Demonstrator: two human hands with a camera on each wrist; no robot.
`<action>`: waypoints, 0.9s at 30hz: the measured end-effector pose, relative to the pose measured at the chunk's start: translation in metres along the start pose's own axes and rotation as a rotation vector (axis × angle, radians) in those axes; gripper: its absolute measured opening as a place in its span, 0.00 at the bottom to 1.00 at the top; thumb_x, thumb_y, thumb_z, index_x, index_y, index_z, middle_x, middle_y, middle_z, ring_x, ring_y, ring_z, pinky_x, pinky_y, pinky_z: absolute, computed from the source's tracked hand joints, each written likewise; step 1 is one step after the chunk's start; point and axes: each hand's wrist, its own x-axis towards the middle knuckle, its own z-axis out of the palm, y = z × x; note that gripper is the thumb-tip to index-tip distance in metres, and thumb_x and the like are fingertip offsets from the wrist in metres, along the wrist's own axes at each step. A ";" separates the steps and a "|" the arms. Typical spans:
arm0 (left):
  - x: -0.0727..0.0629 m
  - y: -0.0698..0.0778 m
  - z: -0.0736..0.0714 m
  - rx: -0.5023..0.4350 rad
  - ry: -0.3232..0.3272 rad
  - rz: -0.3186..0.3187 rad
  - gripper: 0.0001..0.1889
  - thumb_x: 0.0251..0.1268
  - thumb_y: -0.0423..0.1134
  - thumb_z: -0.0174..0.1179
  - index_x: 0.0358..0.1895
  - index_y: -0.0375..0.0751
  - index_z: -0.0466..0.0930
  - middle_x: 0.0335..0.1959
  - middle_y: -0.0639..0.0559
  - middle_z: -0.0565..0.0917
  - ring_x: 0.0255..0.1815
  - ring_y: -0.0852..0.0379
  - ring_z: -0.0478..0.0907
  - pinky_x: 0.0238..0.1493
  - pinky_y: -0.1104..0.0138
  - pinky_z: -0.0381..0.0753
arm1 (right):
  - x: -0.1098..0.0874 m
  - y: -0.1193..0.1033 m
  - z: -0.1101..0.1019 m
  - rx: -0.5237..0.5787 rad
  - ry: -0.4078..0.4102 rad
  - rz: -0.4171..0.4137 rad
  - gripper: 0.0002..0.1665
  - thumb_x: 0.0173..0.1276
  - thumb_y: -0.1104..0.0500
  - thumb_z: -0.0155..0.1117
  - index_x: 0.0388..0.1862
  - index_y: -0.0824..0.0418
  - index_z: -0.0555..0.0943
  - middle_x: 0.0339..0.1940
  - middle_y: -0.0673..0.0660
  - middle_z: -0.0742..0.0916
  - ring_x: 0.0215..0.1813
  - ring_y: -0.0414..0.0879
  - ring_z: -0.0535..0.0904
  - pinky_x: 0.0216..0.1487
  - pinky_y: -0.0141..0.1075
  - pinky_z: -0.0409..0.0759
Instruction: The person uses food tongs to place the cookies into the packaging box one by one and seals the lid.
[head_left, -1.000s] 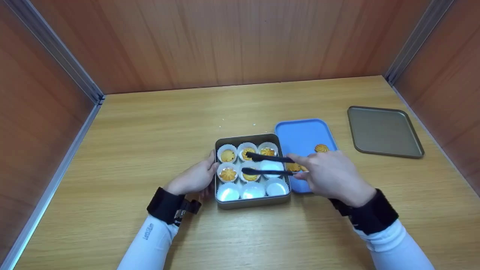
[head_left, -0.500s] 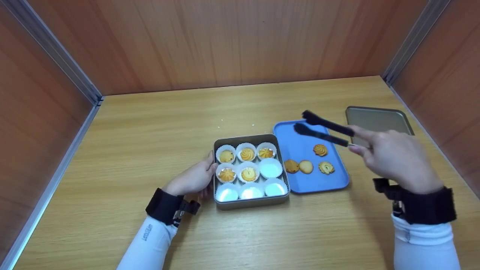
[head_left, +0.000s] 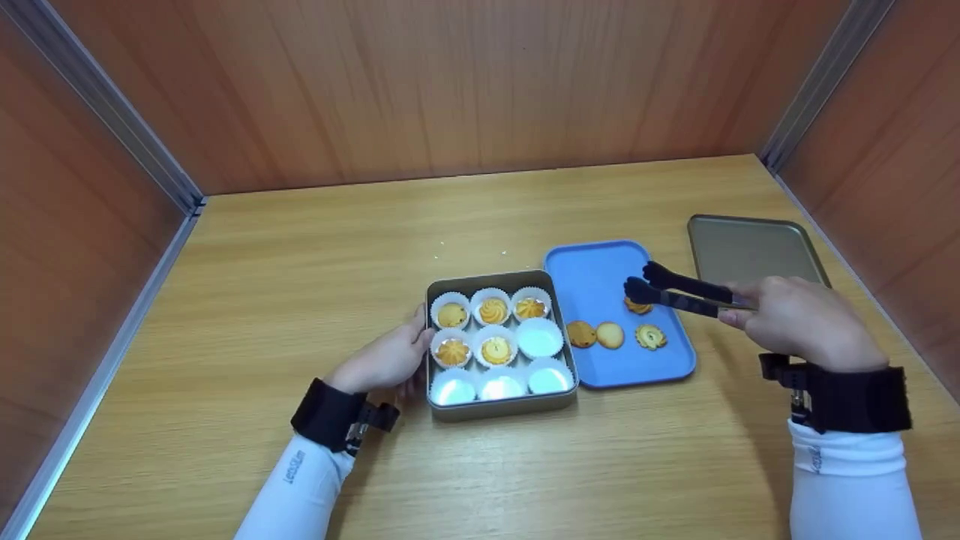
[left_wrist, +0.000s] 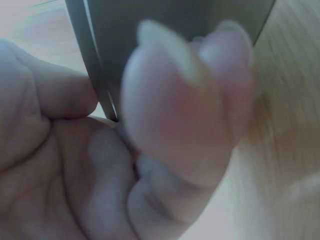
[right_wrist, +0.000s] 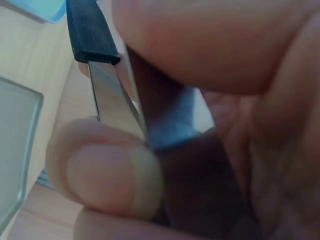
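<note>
My left hand (head_left: 386, 356) holds the left side of a metal tin (head_left: 502, 409), thumb at the rim. In the left wrist view its curled fingertips (left_wrist: 170, 100) lie against the tin's dark wall. White paper cups fill the tin: the back row and two middle-row cups hold cookies, while the others, such as the front right cup (head_left: 550, 376), look bare. My right hand (head_left: 806, 319) grips black-tipped tongs (head_left: 686, 294), their metal arms between thumb and fingers in the right wrist view. The tongs' parted tips are over a swirled cookie (head_left: 637, 306), partly hiding it on the blue tray (head_left: 592, 270).
Also on the blue tray lie a brown cookie (head_left: 581, 334), a pale round cookie (head_left: 610, 335) and a flower-shaped cookie (head_left: 650, 337). A brown metal tray (head_left: 750, 247) rests at the back right. White crumbs dot the table behind the tin. Wooden walls enclose the table.
My right hand has swung right with the tongs from above the tin, then the tips have come down toward the swirled cookie. A swirled cookie now shows uncovered in the tin. The left hand stays put.
</note>
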 end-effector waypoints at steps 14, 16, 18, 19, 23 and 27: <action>-0.001 0.001 0.000 0.017 -0.008 -0.019 0.33 0.84 0.47 0.35 0.80 0.42 0.31 0.22 0.37 0.79 0.13 0.49 0.75 0.19 0.54 0.81 | 0.007 0.001 0.006 0.011 -0.063 0.041 0.39 0.73 0.40 0.57 0.71 0.66 0.71 0.43 0.66 0.81 0.28 0.52 0.72 0.21 0.39 0.66; -0.001 0.001 0.000 0.020 -0.005 -0.018 0.33 0.83 0.47 0.35 0.80 0.42 0.31 0.19 0.40 0.78 0.13 0.49 0.75 0.20 0.54 0.81 | 0.007 0.001 0.006 0.008 -0.067 0.045 0.39 0.73 0.40 0.58 0.70 0.67 0.71 0.40 0.64 0.80 0.27 0.52 0.71 0.21 0.39 0.66; -0.001 0.001 0.000 0.024 -0.001 -0.016 0.33 0.83 0.47 0.36 0.80 0.42 0.31 0.19 0.40 0.78 0.13 0.49 0.75 0.20 0.54 0.81 | 0.007 0.000 0.006 0.001 -0.067 0.046 0.39 0.73 0.41 0.58 0.70 0.67 0.71 0.39 0.63 0.80 0.28 0.52 0.72 0.22 0.40 0.66; -0.001 0.001 0.000 0.026 -0.001 -0.015 0.33 0.83 0.47 0.36 0.80 0.42 0.31 0.21 0.38 0.79 0.13 0.49 0.75 0.20 0.54 0.81 | 0.007 0.000 0.006 -0.002 -0.066 0.049 0.38 0.73 0.41 0.58 0.70 0.67 0.71 0.39 0.63 0.80 0.27 0.52 0.72 0.21 0.40 0.67; -0.001 0.000 0.001 0.022 0.010 0.001 0.33 0.83 0.47 0.36 0.80 0.42 0.32 0.43 0.28 0.82 0.14 0.48 0.76 0.20 0.54 0.81 | 0.007 -0.002 0.006 -0.016 -0.055 0.059 0.38 0.72 0.41 0.59 0.70 0.66 0.72 0.40 0.64 0.81 0.29 0.53 0.73 0.22 0.40 0.68; 0.000 0.000 0.001 0.003 0.012 0.012 0.33 0.83 0.46 0.36 0.80 0.41 0.32 0.45 0.29 0.81 0.14 0.48 0.76 0.19 0.54 0.81 | 0.007 -0.003 0.007 -0.037 -0.043 0.066 0.38 0.72 0.40 0.58 0.69 0.64 0.73 0.47 0.70 0.82 0.33 0.56 0.74 0.23 0.41 0.70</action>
